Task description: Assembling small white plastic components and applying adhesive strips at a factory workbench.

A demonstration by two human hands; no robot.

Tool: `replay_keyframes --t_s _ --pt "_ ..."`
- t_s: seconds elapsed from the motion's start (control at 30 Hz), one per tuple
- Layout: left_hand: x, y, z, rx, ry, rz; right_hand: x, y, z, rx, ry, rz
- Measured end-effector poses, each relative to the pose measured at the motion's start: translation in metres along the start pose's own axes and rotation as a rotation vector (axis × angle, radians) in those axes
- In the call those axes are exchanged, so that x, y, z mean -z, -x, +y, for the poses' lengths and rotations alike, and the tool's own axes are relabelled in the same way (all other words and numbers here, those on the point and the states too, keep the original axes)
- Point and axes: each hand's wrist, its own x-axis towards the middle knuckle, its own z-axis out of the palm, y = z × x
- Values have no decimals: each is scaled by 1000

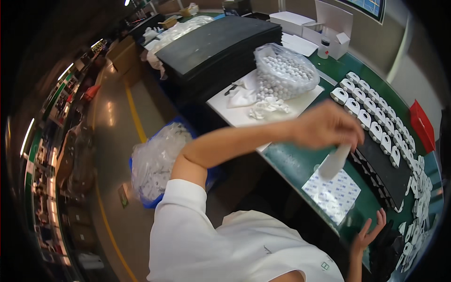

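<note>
My left hand (329, 127) reaches across the green bench with its fingers pinched on a white plastic piece (334, 163), which is blurred by motion. Just below that piece lies a square sheet with blue print (331, 195). Lower right, my right hand (369, 232) has its fingers spread and holds nothing. Beside it is a dark crumpled item (387, 242) whose kind I cannot make out. Past my left hand, rows of white rounded parts with round openings (364, 118) stand on a black tray stack (383, 171).
Loose white parts (418, 211) pile along the right side near a red bin (422, 126). A clear bag of white balls (286, 73) sits on a white board (239, 115). Black sheets (221, 42) are stacked behind. A blue bin (152, 203) with a plastic liner stands on the floor.
</note>
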Motion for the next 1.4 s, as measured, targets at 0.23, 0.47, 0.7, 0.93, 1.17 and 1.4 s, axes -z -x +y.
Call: replay_keyframes --t_s 0.23,0.47,0.7,0.93,1.17,1.4 --pt "-111 86 29 157 323 -33 -63 76 -127 -327 -1117 -315" --pt "-141 114 -12 221 655 6 -65 85 -140 -698 -1616 -823" --pt "-159 120 -51 302 946 -56 -69 88 -125 -859 -1999 -949" --pt "-173 101 -49 394 575 447 -73 81 -107 -630 -977 -352" --pt "-182 80 -48 240 861 475 -80 73 -106 -684 -1132 -347" --pt "-161 90 -63 429 838 219 -77 66 -110 -746 -1253 -353"
